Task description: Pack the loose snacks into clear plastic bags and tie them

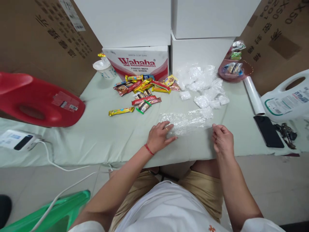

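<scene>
White shirt and tan shorts fill the foreground as a person sits at a counter draped in pale green cloth. Directly in front, a crinkled sheet of clear plastic lies stretched between two bare hands. At its left end, the left hand, wearing a red cord bracelet, rests palm down with fingers spread, pressing on the film rather than gripping it. Opposite, the right hand is curled, thumb and forefinger pinching the sheet's right edge. Just beyond, clumps of clear wrapping sit beside a pile of bright snack packets, with one yellow packet apart to the left. Behind the snacks stands a red-and-white Wahaha carton. At far right, a black phone lies next to keys; a red jug occupies the left.
</scene>
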`<state>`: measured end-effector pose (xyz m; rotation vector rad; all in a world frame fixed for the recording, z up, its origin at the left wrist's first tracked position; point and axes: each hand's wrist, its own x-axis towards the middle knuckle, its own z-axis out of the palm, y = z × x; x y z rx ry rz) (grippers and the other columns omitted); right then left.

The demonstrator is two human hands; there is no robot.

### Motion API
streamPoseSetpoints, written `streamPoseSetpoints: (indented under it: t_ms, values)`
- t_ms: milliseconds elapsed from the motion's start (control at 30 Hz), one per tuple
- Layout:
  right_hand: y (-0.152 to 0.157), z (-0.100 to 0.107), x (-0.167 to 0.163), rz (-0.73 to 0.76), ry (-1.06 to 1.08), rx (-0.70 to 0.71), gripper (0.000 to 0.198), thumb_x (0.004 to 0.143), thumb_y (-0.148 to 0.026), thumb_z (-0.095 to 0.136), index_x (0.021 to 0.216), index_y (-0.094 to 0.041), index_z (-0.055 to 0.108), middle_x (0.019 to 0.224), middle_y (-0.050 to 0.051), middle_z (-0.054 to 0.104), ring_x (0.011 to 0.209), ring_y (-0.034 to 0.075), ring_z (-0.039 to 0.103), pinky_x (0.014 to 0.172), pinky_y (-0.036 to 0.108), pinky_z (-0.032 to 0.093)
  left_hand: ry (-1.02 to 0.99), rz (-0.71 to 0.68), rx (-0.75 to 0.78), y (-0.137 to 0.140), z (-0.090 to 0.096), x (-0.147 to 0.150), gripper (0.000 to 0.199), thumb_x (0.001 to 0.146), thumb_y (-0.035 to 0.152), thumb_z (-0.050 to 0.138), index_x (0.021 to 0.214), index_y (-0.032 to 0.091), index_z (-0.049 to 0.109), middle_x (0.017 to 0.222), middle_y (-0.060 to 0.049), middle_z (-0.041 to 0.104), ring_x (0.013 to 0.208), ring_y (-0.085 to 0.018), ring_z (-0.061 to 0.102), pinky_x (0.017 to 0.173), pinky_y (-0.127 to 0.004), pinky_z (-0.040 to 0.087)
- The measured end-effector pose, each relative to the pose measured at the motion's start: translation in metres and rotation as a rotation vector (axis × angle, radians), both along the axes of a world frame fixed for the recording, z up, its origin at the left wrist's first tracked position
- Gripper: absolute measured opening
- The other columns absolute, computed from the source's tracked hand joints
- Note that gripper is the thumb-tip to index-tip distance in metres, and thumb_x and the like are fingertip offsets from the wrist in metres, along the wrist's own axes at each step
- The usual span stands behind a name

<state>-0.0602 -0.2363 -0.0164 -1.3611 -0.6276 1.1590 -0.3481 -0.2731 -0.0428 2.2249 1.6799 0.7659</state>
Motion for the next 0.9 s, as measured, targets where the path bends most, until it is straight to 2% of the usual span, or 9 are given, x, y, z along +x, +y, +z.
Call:
streamPoseSetpoints:
  t_ms: [67,200,300,500,567,633,733,800,900]
  values:
    - [0.001,0.002,-0.002,0.012,0.057,0.003,0.052,0.053,-0.048,0.097,0.071,-0.020,0.058,0.060,-0.007,0.048,0.047,0.004,0.029,0.038,0.020,0.018,0.002,-0.014,-0.008,0.003,-0.001,0.005,0.023,0.095,0.040,0.064,0.107,0.024,0.075,0.122,-0.012,0.072,0.110,-0.027,0.066,0.092,-0.040,0.050]
    - [-0.007,0.002,-0.008,0.079,0.148,-0.024,0.052,0.058,-0.053,0.095,0.086,-0.019,0.067,0.077,0.000,0.067,0.047,0.003,0.035,0.036,0.016,0.020,-0.147,0.007,-0.020,0.007,-0.003,0.011,0.031,0.102,0.032,0.047,0.090,0.022,0.074,0.090,-0.008,0.074,0.089,-0.021,0.067,0.083,-0.034,0.048]
    - [-0.020,0.000,-0.021,0.167,0.142,-0.089,0.049,0.058,-0.051,0.093,0.084,-0.017,0.069,0.075,0.003,0.070,0.046,0.003,0.036,0.035,0.016,0.020,-0.198,0.051,-0.037,0.008,-0.003,0.014,0.031,0.103,0.034,0.046,0.090,0.022,0.071,0.090,-0.007,0.075,0.085,-0.020,0.068,0.077,-0.031,0.046]
    - [-0.030,-0.002,-0.060,0.489,0.095,-0.226,0.046,0.054,-0.044,0.092,0.084,-0.015,0.071,0.074,0.004,0.072,0.046,0.004,0.042,0.035,0.018,0.028,-0.159,0.097,-0.055,0.009,0.003,0.021,0.033,0.104,0.036,0.043,0.087,0.021,0.068,0.086,-0.007,0.072,0.077,-0.019,0.066,0.072,-0.030,0.043]
    - [-0.027,-0.003,-0.067,0.490,0.103,-0.219,0.047,0.053,-0.041,0.092,0.086,-0.016,0.070,0.072,0.001,0.071,0.045,0.005,0.043,0.036,0.017,0.029,-0.148,0.086,-0.052,0.005,0.008,0.022,0.030,0.103,0.040,0.047,0.094,0.021,0.068,0.093,-0.007,0.073,0.079,-0.019,0.067,0.071,-0.030,0.044]
    - [-0.023,-0.004,-0.069,0.455,0.110,-0.194,0.046,0.054,-0.041,0.091,0.085,-0.016,0.068,0.068,0.000,0.068,0.045,0.005,0.043,0.035,0.017,0.028,-0.109,0.039,-0.016,-0.001,0.013,0.023,0.033,0.097,0.052,0.058,0.106,0.022,0.067,0.113,-0.010,0.073,0.095,-0.022,0.069,0.076,-0.031,0.047]
    - [-0.019,-0.005,-0.068,0.439,0.110,-0.171,0.045,0.056,-0.041,0.090,0.084,-0.016,0.066,0.066,-0.001,0.067,0.045,0.005,0.043,0.036,0.017,0.027,-0.013,-0.047,0.095,-0.009,0.017,0.023,0.062,0.080,0.068,0.074,0.119,0.022,0.064,0.138,-0.017,0.063,0.120,-0.032,0.063,0.089,-0.038,0.050]
    - [-0.019,-0.005,-0.067,0.443,0.106,-0.166,0.045,0.056,-0.042,0.090,0.085,-0.016,0.066,0.066,-0.001,0.067,0.044,0.005,0.043,0.036,0.017,0.028,0.030,-0.099,0.138,-0.011,0.017,0.025,0.065,0.080,0.069,0.073,0.122,0.020,0.063,0.137,-0.018,0.062,0.120,-0.034,0.061,0.094,-0.042,0.050]
    - [-0.020,-0.006,-0.067,0.441,0.095,-0.162,0.046,0.056,-0.043,0.090,0.084,-0.016,0.066,0.066,-0.001,0.066,0.044,0.005,0.043,0.036,0.017,0.028,0.067,-0.111,0.116,-0.011,0.015,0.028,0.052,0.093,0.060,0.063,0.123,0.017,0.062,0.121,-0.016,0.068,0.109,-0.030,0.063,0.090,-0.041,0.051]
